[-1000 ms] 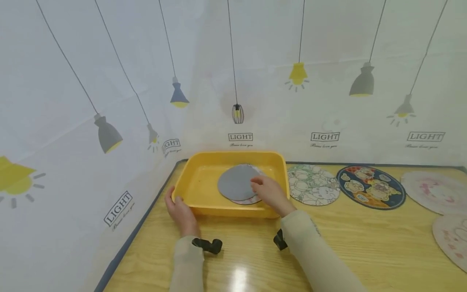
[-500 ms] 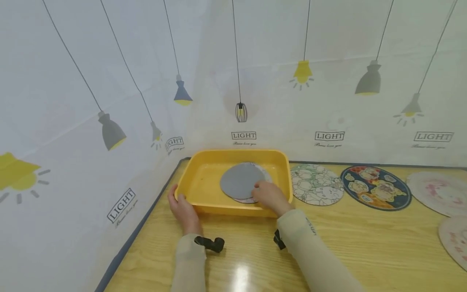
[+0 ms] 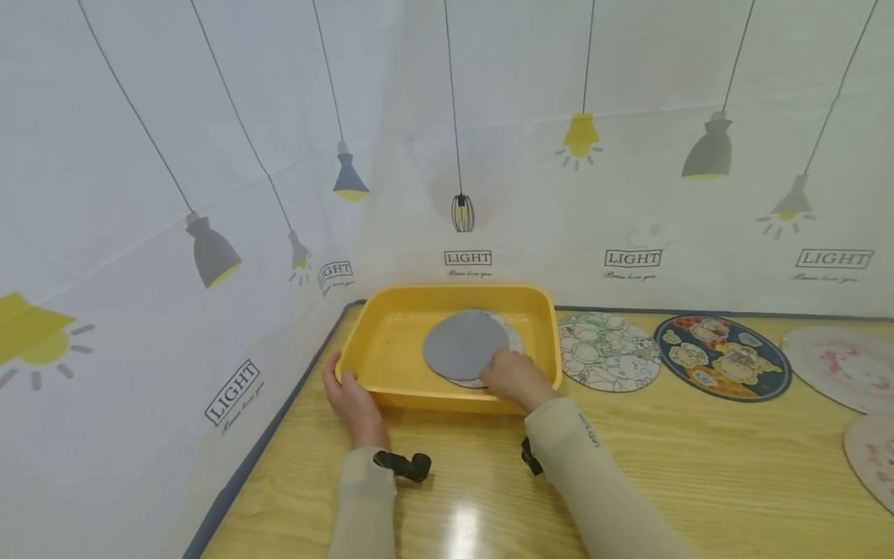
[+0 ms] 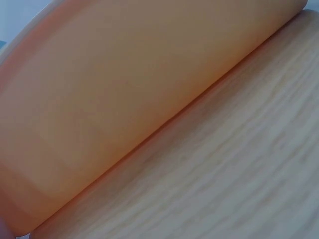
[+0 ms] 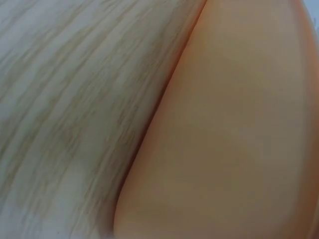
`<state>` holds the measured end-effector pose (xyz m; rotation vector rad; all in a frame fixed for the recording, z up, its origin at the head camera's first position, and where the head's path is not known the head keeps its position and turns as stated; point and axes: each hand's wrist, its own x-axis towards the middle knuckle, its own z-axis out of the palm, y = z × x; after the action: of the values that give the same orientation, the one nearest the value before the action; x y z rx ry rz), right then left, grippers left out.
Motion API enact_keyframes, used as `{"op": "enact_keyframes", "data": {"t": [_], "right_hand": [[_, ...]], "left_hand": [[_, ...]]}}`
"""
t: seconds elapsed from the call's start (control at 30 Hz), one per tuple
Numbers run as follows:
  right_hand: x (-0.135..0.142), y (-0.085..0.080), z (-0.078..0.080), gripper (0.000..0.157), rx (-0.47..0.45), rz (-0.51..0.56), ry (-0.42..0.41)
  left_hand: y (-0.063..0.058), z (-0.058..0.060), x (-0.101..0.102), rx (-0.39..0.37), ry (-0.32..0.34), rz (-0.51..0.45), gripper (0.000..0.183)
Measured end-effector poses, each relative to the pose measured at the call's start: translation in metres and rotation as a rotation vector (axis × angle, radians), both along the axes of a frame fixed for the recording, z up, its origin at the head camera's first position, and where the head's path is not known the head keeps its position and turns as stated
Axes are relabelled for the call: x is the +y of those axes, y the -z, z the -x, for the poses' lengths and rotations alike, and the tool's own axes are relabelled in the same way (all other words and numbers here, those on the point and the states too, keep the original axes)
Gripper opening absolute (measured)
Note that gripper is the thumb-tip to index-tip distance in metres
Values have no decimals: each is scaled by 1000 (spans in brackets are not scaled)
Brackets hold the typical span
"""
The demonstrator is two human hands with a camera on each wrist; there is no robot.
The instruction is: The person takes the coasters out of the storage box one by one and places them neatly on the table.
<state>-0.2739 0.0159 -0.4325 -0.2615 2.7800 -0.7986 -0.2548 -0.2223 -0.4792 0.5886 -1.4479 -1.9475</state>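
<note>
A yellow plastic tray [image 3: 398,394] sits on the wooden table, against the back wall. My left hand [image 3: 355,404] grips its front left corner, thumb at the rim and fingers around the outside. Inside the tray lies a grey-faced round mat [image 3: 461,345], overlapping a patterned round mat [image 3: 515,334] whose edge shows at the right. My right hand [image 3: 518,379] reaches over the front rim, its curled fingers pinching the near right edge of the grey mat. The fingertips are partly hidden. Both wrist views are filled by the tray's outer wall [image 4: 124,74] and the table surface [image 5: 65,109].
Right of the tray lie a floral line-drawn round mat [image 3: 609,352], a dark blue cartoon round mat [image 3: 722,359] and a pale pink one [image 3: 841,369]. Another pale mat [image 3: 873,454] is cut off by the frame. A lamp-printed white sheet [image 3: 531,178] hangs behind.
My right hand has lowered from above the grey mat to its near right edge, and its fingers have curled there. The left hand keeps its grip on the tray. The view has shifted slightly.
</note>
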Motion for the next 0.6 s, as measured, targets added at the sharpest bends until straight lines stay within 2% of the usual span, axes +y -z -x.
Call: {"op": "enact_keyframes", "data": {"t": [0.07, 0.2, 0.3, 0.43, 0.6], "right_hand": [[0, -1, 0, 32, -15, 15, 3], [1, 0, 1, 46, -40, 62, 15], [2, 1, 3, 52, -70, 170, 40], [4, 2, 5, 53, -98, 310, 75], [7, 0, 5, 53, -89, 384, 115]], "left_hand": [[0, 1, 1, -2, -5, 4, 43], [0, 1, 0, -1, -8, 7, 45], [0, 0, 0, -4, -10, 9, 45], [0, 0, -1, -17, -12, 18, 45], [1, 0, 0, -18, -3, 18, 44]]}}
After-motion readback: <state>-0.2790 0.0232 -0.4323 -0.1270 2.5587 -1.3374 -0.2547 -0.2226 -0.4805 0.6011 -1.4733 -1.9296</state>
